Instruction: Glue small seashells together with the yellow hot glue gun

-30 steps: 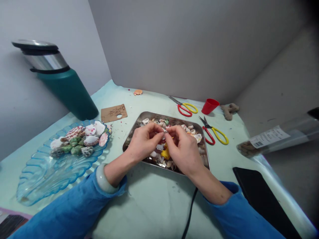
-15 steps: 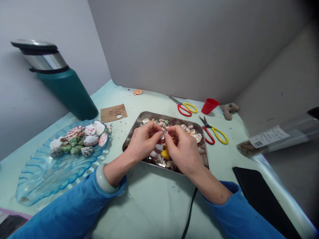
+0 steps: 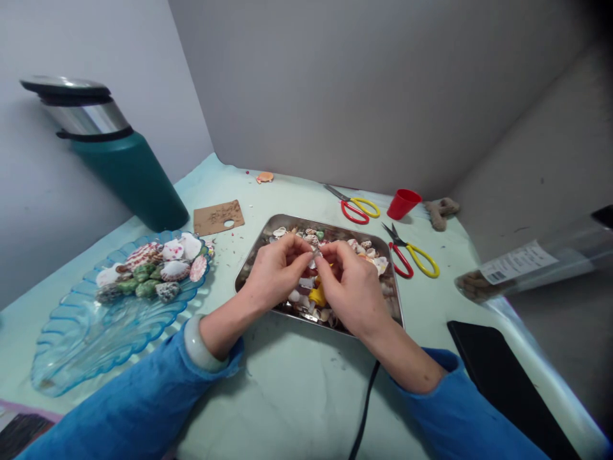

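A bare left hand (image 3: 275,271) at eight o'clock and bare right hand (image 3: 357,291) at four pinch a small whitish piece (image 3: 313,260) above a rectangular silver metal tray (image 3: 393,297); likely light, perhaps brittle, best held gently by its edges.

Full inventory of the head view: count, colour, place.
bottle: 1, teal/silver/black, back left
card: 1, brown, beside bottle
crab-like figure: 1, orange, back
dish: 1, clear blue, left
dish shells: several, white/red/green/grey, on dish
tray: 1, silver, centre
tray shells: many, mixed, in tray
yellow piece: 1, in tray
rear scissors, front scissors: 2, red-yellow handles, right of centre
cup: 1, red, back right
lumpy piece: 1, grey-brown, beside cup
labelled package: 1, clear, right
flat slab: 1, black, front right
cable: 1, black, front
small piece: 1, pale, between fingers
bangle: 1, pale, left wrist
sleeves: 2, blue
left hand, right hand: 2, over tray
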{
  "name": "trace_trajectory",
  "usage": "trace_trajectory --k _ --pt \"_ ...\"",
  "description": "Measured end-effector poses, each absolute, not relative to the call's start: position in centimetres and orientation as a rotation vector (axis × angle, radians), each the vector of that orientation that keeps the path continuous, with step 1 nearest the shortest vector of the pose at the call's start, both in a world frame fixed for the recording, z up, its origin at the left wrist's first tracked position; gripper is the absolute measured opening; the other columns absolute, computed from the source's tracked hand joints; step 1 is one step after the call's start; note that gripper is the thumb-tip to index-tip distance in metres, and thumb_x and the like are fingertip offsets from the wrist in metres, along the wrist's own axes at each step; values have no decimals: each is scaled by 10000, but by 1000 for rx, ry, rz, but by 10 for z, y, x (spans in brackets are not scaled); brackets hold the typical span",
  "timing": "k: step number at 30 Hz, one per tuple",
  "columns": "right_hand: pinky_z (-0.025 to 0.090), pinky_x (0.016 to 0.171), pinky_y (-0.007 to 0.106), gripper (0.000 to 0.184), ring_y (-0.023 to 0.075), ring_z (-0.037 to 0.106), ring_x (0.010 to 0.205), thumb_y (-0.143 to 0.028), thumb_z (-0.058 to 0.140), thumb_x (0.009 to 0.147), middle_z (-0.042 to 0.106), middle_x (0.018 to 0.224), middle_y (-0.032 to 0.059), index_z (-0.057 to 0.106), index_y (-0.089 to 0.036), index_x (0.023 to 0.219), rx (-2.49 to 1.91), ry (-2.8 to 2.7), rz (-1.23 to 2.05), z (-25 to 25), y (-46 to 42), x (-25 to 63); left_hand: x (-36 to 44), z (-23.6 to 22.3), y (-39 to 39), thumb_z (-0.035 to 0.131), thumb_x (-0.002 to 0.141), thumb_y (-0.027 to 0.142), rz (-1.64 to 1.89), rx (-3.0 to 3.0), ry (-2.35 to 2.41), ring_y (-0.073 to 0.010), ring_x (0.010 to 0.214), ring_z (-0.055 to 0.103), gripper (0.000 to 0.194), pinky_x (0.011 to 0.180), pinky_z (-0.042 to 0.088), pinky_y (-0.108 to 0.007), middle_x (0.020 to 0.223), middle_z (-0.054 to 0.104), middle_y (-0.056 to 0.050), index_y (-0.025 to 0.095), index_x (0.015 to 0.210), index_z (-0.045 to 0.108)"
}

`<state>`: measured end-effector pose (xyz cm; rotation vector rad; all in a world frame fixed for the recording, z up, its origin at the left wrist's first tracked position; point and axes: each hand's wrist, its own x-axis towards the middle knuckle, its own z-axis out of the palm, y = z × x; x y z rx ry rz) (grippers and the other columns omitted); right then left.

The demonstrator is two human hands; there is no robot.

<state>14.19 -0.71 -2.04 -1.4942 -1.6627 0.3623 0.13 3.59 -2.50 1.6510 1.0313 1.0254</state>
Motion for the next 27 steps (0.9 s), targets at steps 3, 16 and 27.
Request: trace_trajectory --k 3,16,27 --pt "471 637 292 99 182 651 691 -248 503 871 697 805 34 582 -199 906 -1493 -1670 369 -21 -7 142 1 -26 36 588 809 252 1023 1666 1040 -122 644 624 82 618 552 -254 735 634 -3 172 810 571" --pt "456 625 289 82 172 635 650 -237 510 863 689 761 23 580 -201 886 -1491 -1684 357 -21 -6 143 0 -28 37 582 798 230 1018 1718 1067 -131 658 627 65 612 541 -254 750 652 -13 174 831 589" --pt "462 626 290 81 177 644 661 -238 504 862 697 767 26 577 -206 876 -1480 -1680 378 -20 -7 142 0 -28 38 579 795 240 1013 1695 1054 -132 647 631 75 611 542 -255 743 653 -10 174 830 586"
